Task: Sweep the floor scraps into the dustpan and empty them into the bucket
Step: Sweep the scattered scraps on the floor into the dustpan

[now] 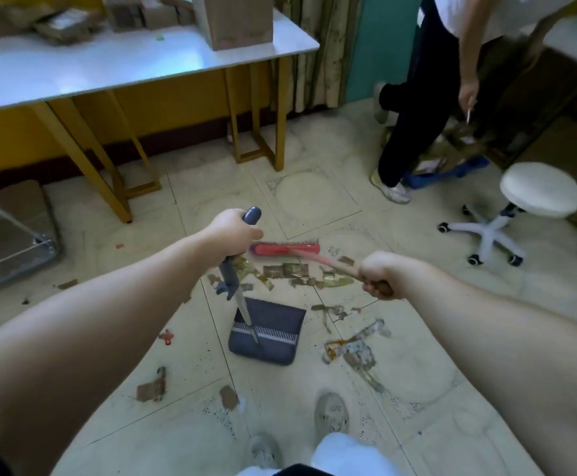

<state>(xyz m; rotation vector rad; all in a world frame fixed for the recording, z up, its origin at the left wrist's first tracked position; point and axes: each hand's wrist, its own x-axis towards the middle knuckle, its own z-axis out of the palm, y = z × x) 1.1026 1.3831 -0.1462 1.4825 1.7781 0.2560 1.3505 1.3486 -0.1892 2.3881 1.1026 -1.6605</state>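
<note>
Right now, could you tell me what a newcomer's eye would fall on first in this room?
Centre of the floor: the left hand grips the handle of a grey dustpan, and the right hand grips a broom whose red head sits just beyond a strip of brown scraps. More scraps lie to the right of the dustpan. At upper right a second person stands near a white stool.

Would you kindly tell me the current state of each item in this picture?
scraps: scattered on the floor, not yet swept up
dustpan: resting on the floor, no scraps visible inside
broom: head down on the floor beyond the scraps
left hand: grips the dustpan handle
right hand: grips the broom handle
</note>
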